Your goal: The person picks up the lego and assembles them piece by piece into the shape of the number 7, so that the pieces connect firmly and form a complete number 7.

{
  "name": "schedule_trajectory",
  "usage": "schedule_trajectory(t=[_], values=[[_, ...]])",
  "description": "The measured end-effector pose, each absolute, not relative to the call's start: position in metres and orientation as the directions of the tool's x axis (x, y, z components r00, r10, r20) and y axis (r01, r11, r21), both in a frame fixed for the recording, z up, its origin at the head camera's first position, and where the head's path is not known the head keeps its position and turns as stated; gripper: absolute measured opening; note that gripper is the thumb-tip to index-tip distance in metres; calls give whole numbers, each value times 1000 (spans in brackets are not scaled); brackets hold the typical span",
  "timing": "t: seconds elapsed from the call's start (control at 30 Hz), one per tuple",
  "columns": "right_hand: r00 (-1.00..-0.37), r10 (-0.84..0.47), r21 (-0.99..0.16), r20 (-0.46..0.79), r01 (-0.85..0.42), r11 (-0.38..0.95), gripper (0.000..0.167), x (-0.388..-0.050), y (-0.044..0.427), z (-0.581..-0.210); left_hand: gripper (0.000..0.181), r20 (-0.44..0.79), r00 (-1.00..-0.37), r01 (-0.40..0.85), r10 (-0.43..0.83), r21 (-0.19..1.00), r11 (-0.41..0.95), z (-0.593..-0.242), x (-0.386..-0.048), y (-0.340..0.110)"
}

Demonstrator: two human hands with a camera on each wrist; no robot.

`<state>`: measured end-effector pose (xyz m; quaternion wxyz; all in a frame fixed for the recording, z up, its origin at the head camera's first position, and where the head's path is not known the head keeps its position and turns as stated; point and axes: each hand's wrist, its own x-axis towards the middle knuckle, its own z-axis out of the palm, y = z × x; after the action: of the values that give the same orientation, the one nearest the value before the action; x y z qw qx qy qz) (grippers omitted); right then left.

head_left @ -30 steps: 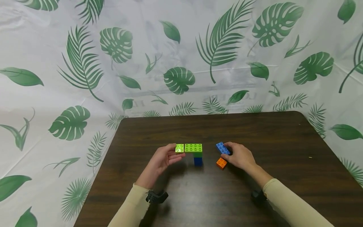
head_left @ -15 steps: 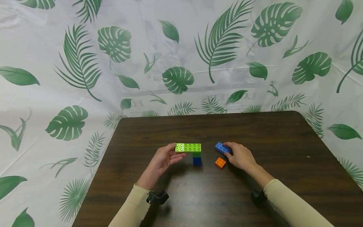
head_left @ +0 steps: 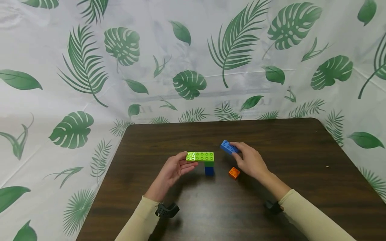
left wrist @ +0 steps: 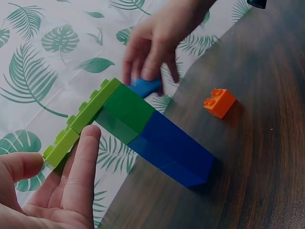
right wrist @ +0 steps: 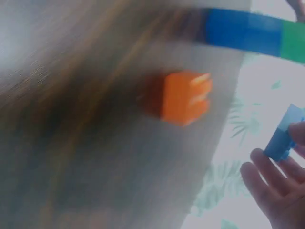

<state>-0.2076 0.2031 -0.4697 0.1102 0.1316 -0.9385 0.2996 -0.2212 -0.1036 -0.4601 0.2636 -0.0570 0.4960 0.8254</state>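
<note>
Blue building brick [head_left: 226, 147], pinched by thumb and fingers of the right hand [head_left: 251, 162] above the surface [head_left: 220, 209], should handle light, rigid and slightly slick; I favour its smooth long sides. Fingers partly extended, my left hand [head_left: 173, 169] pinches the lime-green brick row's outer end [head_left: 190, 156].

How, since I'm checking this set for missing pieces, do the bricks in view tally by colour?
Lime green bricks: 2
Dark green brick: 1
Dark blue bricks, judging by a faint seam: 2
Lighter blue brick, in the right hand: 1
Orange brick: 1
Total: 7
</note>
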Motion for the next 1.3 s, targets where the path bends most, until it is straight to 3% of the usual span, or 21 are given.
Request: schedule_trajectory(t=[0.23,0.5,0.87,1.3], values=[[-869,-279,-512,408,-471,718,43,-210,177,-441,42,-366,-847,-502,384,788,-356,-459,-221,-104],[-800,-423,-477,427,-596,646,42,-209,143,-416,44,-364,-840,-504,403,799,-329,-456,-222,-104],[-765,-515,-403,387,-643,651,40,-207,116,-417,49,-332,-820,-512,466,789,-339,-454,-225,-108],[-750,-549,-393,370,-661,639,38,-208,111,-420,52,-323,-802,-508,502,811,-289,-443,-228,-113]])
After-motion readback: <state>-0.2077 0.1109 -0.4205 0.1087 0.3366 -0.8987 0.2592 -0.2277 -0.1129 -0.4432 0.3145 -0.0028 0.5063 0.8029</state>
